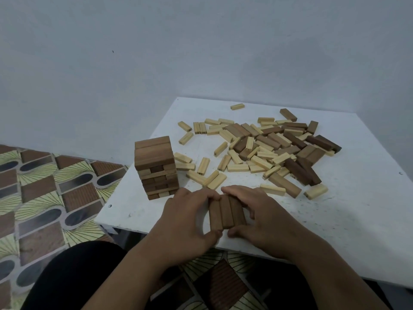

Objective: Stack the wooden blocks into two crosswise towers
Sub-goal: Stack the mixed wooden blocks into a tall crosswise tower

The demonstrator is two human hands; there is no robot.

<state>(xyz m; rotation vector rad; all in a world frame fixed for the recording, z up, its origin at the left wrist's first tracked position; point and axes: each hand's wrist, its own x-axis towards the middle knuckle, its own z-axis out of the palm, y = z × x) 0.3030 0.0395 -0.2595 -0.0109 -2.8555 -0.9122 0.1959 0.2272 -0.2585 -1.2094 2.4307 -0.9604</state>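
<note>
Three brown wooden blocks (226,212) lie side by side near the table's front edge. My left hand (185,220) grips them from the left, and my right hand (263,214) grips them from the right, thumbs at their near ends. One crosswise tower (156,167) of brown and pale blocks, several layers high, stands just left and beyond my left hand. A loose pile of pale and brown blocks (268,148) spreads over the middle and far right of the white table (335,220).
The table's near-left corner (100,220) is close to the tower. A single pale block (237,106) lies near the far edge. Patterned floor (44,198) lies to the left and below; my dark-clothed legs (78,276) sit under the front edge.
</note>
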